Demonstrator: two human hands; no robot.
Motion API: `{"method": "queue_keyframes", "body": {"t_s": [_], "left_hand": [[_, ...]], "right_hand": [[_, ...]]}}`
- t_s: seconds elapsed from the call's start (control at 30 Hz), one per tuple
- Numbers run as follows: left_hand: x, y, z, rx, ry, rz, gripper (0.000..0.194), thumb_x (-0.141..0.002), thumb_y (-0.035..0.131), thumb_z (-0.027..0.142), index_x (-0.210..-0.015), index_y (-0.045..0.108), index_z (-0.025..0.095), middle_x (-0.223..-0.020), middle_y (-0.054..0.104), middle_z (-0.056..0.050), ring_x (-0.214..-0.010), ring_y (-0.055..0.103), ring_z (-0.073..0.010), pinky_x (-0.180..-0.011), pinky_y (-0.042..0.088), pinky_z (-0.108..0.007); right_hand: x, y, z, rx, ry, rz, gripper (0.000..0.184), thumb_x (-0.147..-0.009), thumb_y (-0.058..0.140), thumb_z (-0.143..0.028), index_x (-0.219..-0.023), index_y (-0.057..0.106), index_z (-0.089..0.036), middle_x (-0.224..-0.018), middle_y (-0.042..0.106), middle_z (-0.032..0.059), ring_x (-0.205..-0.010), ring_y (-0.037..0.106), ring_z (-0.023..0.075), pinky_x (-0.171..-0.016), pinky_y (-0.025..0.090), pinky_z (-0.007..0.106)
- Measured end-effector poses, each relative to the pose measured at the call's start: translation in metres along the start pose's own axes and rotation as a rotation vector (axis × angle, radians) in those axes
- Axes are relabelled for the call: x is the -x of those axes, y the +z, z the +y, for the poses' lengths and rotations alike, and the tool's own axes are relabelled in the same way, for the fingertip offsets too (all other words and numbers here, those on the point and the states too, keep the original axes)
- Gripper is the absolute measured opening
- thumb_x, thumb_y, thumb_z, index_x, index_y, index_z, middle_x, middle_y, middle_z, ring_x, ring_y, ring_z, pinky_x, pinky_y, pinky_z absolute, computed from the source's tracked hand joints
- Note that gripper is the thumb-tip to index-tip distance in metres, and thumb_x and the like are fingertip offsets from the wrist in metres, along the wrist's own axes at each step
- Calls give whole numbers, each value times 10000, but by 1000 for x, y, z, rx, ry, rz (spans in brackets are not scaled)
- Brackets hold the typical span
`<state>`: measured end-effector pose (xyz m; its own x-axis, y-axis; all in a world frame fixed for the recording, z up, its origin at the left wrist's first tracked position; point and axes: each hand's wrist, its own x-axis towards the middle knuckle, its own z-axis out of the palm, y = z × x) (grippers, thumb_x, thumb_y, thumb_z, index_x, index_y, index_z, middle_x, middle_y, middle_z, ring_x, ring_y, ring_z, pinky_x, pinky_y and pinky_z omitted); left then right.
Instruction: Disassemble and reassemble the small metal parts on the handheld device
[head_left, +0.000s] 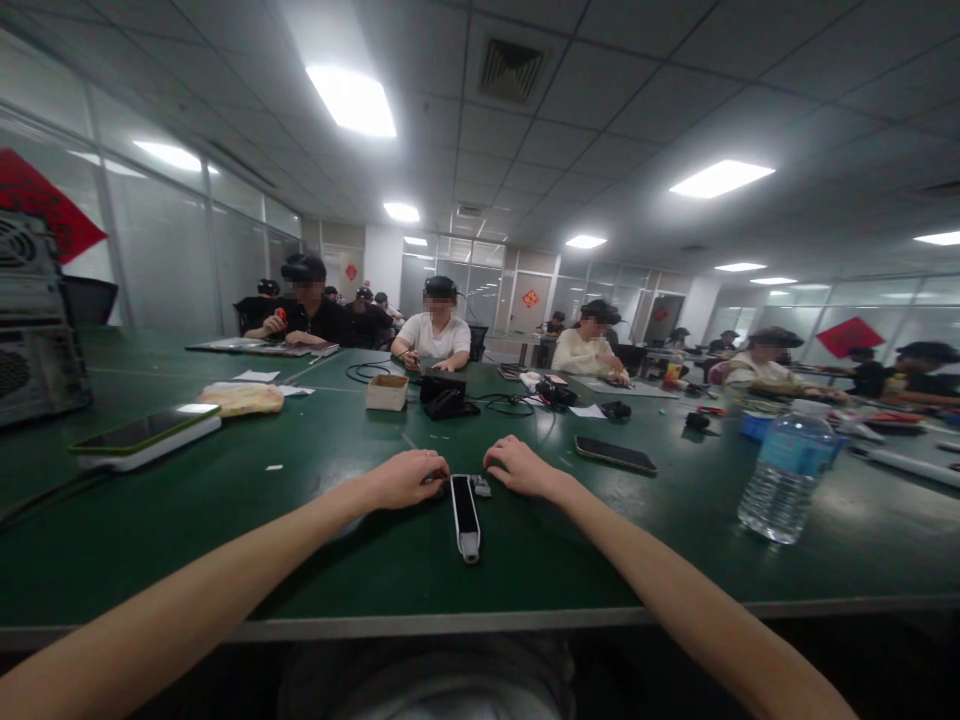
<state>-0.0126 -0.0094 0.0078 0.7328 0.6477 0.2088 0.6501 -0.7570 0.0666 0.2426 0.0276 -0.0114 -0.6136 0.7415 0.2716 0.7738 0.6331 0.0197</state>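
Note:
A slim white handheld device with a long black face [466,508] lies on the green table, pointing toward me. Against its upper right side sits a small grey part [481,487], too small to name. My left hand [409,478] rests just left of the device, fingers loosely bent, thumb apart from them, with nothing visible in it. On the other side, my right hand [519,467] rests on the table beyond the grey part. Its fingers curve down loosely and hold nothing that I can see.
A black smartphone [615,455] lies to the right, near a water bottle [787,475]. A small cardboard box [387,393] and a black stand-like object [444,393] are ahead. At left are a green-edged device [146,432] and a computer case [37,320]. People sit across the table.

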Motion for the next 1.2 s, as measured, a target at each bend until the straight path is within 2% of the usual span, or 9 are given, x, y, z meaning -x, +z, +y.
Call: {"method": "queue_keyframes", "body": {"t_s": [0.23,0.53,0.63,0.73,0.9,1.03,1.2], "left_hand": [[-1,6,-5,10,-11,37,219,-855,491,209,-1051,587,195,-984,638,-45,-857,608,-187,-715,447,-261],[1,4,-2,-31,-41,59,255,-829,509,244,-1071,568,191,-967,643,-43,-857,613,-196,-725,446,-266],[1,3,1,-41,-55,87,265,-827,503,246,-1079,558,185,-956,644,-41,-869,611,-199,-748,444,-273],[3,0,6,-50,-71,150,263,-848,485,255,-1093,543,176,-989,636,-48,-863,609,-195,-752,444,-280],[3,-1,16,-38,-58,219,237,-863,533,277,-1081,520,185,-966,621,-33,-797,598,-175,-686,435,-260],[1,6,22,-10,-9,265,178,-858,583,249,-1021,534,197,-891,608,-5,-775,589,-159,-702,425,-252],[2,10,22,39,48,295,95,-873,576,218,-964,549,212,-895,594,16,-761,576,-132,-708,422,-236]], "right_hand": [[3,-3,-7,-21,44,-5,76,-861,550,-191,-875,611,-150,-912,605,84,-868,524,191,-778,401,298],[5,-8,-14,-123,6,-5,47,-789,590,-148,-828,616,-153,-829,624,52,-777,544,156,-682,401,247],[5,-11,-15,-130,-30,63,71,-760,603,-128,-827,612,-152,-815,624,43,-778,544,157,-696,410,257],[7,-15,-20,-162,-65,200,105,-770,601,-127,-872,599,-152,-829,621,40,-796,543,160,-724,427,273],[11,-21,-41,-273,-173,364,78,-812,589,-161,-890,593,-166,-847,613,37,-801,550,157,-744,449,289],[12,-17,-56,-341,-248,409,75,-802,581,-141,-868,587,-177,-833,610,31,-801,552,158,-745,454,283],[12,-11,-59,-386,-229,406,58,-810,568,-149,-858,581,-179,-833,602,30,-793,555,152,-741,455,269]]}}
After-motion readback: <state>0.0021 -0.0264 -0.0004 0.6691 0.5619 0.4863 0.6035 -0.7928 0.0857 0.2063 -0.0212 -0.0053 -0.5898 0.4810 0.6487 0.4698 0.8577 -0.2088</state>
